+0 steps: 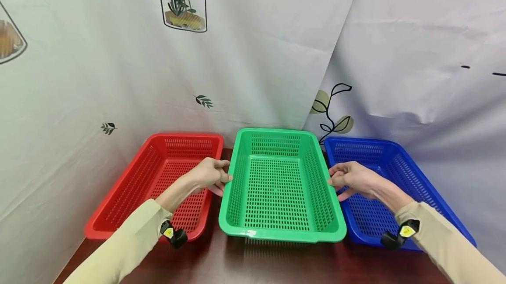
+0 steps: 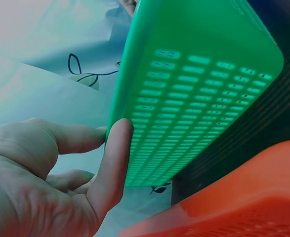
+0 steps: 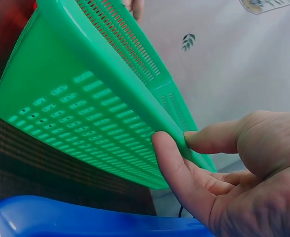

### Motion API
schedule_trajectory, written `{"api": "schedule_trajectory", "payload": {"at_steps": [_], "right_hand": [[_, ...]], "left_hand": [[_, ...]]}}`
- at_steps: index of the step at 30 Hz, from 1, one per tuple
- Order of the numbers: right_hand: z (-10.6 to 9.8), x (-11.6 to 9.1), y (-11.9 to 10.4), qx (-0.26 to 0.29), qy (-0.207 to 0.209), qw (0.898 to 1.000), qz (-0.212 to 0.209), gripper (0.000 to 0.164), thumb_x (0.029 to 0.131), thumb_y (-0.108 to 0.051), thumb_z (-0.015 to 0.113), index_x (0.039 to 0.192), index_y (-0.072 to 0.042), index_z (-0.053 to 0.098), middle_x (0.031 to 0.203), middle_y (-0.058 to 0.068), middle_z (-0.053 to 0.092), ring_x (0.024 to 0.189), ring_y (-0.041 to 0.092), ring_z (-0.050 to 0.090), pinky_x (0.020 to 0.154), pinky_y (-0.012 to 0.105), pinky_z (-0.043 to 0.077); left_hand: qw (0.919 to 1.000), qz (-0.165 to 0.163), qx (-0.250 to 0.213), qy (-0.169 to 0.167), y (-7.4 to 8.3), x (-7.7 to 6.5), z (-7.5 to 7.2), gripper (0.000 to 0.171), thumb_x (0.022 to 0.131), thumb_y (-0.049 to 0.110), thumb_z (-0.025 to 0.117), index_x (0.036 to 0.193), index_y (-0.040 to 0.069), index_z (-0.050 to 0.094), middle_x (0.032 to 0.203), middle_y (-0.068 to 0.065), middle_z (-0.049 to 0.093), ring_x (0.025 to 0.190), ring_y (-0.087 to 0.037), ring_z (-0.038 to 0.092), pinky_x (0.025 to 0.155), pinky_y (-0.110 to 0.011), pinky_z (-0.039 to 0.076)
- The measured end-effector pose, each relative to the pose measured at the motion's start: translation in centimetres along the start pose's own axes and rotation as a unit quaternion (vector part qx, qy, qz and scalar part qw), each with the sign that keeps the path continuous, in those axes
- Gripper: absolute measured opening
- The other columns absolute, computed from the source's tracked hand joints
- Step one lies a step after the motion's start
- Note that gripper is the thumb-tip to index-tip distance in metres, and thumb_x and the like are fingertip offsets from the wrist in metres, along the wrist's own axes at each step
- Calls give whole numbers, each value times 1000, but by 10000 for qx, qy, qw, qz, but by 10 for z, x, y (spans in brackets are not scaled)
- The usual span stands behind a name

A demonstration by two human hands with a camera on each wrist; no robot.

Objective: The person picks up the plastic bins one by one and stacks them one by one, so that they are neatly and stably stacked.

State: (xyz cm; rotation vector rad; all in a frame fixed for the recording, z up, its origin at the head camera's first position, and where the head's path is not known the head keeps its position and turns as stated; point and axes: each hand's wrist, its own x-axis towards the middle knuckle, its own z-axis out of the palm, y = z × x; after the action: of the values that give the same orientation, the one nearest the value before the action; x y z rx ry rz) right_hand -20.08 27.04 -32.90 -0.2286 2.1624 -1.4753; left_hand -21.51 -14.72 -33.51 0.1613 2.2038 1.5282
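A green slotted plastic basket (image 1: 276, 191) stands between two others, with nothing inside it. My left hand (image 1: 211, 176) pinches its left rim between thumb and fingers; in the left wrist view a finger (image 2: 116, 153) lies against the outer side wall. On the opposite side my right hand (image 1: 353, 180) pinches the right rim, its thumb (image 3: 214, 138) on the rim and a finger (image 3: 168, 153) beneath it in the right wrist view. From the wrist views I cannot tell whether the basket's bottom touches the table.
To the left sits a red basket (image 1: 174, 143), partly behind my left forearm. A blue basket (image 1: 419, 187) is on the right, under my right hand. The dark brown table (image 1: 253, 266) shows in front. Printed white cloth (image 1: 253, 55) hangs close behind the baskets.
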Motion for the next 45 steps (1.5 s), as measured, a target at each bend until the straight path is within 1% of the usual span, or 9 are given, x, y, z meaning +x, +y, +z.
{"api": "schedule_trajectory", "payload": {"at_steps": [1, 4, 8, 17, 22, 29, 34, 41, 45], "right_hand": [[0, 0, -1, 11, 2, 10000, -7, 53, 97, -6, 63, 136, 19, 37, 98, 15, 66, 93, 29, 65, 76, 47, 60], [-2, -3, -3, 19, -11, 10000, -33, 53, 98, -7, 63, 135, 19, 37, 99, 16, 66, 94, 30, 66, 76, 47, 60], [-2, -6, -5, 31, -28, 10000, -51, 54, 98, -8, 63, 135, 20, 36, 99, 16, 66, 94, 29, 65, 75, 46, 60], [-3, -12, -13, 101, 3, 9999, -110, 54, 97, -8, 63, 134, 20, 35, 97, 15, 65, 93, 29, 65, 75, 45, 60], [-2, -14, -17, 114, 4, 9999, -123, 54, 97, -7, 63, 134, 20, 34, 96, 14, 65, 91, 28, 64, 74, 45, 60], [-2, -16, -22, 115, -120, 9996, -230, 52, 98, -8, 63, 133, 19, 35, 95, 13, 64, 91, 27, 64, 74, 44, 60], [-2, -16, -26, 69, -156, 9995, -265, 54, 98, -8, 62, 135, 19, 33, 97, 13, 63, 92, 26, 64, 75, 44, 60], [0, -14, -35, -3, -154, 9995, -284, 55, 99, -10, 62, 136, 18, 32, 99, 14, 60, 93, 26, 62, 77, 44, 60], [3, -13, -41, -13, -94, 9996, -252, 54, 98, -10, 63, 135, 17, 34, 101, 15, 60, 92, 26, 61, 77, 44, 60]], "left_hand": [[10000, 3, -11, -8, 0, 0, -1, 64, 96, -2, 63, 150, -12, 30, 121, -25, 58, 67, -22, 63, 64, -39, 61], [10000, 60, -10, -30, 3, -2, -3, 65, 96, -2, 63, 150, -13, 30, 112, -23, 62, 66, -22, 63, 63, -39, 61], [9999, 105, 0, -61, 6, -4, -4, 64, 95, -2, 63, 150, -13, 31, 110, -19, 64, 66, -21, 63, 62, -38, 61], [9998, 155, -35, -79, 17, -10, -9, 67, 94, -1, 64, 151, -12, 29, 86, -14, 67, 63, -19, 63, 63, -37, 61], [9998, 161, -55, -141, 18, -12, -13, 69, 95, 1, 64, 152, -10, 27, 83, -13, 65, 64, -19, 63, 64, -37, 61], [9994, 250, -104, -232, 21, -17, -19, 68, 96, 1, 64, 152, -11, 28, 88, -15, 65, 65, -19, 62, 64, -36, 61], [9989, 295, -146, -325, 24, -20, -24, 68, 96, 1, 64, 152, -12, 27, 83, -12, 65, 63, -17, 60, 63, -35, 61], [9989, 324, -123, -301, 27, -25, -33, 67, 96, 3, 64, 151, -13, 29, 85, -12, 66, 63, -16, 60, 64, -35, 61], [9992, 288, -90, -278, 28, -28, -38, 70, 97, 3, 64, 153, -10, 25, 85, -12, 65, 65, -17, 60, 64, -34, 61]]}}
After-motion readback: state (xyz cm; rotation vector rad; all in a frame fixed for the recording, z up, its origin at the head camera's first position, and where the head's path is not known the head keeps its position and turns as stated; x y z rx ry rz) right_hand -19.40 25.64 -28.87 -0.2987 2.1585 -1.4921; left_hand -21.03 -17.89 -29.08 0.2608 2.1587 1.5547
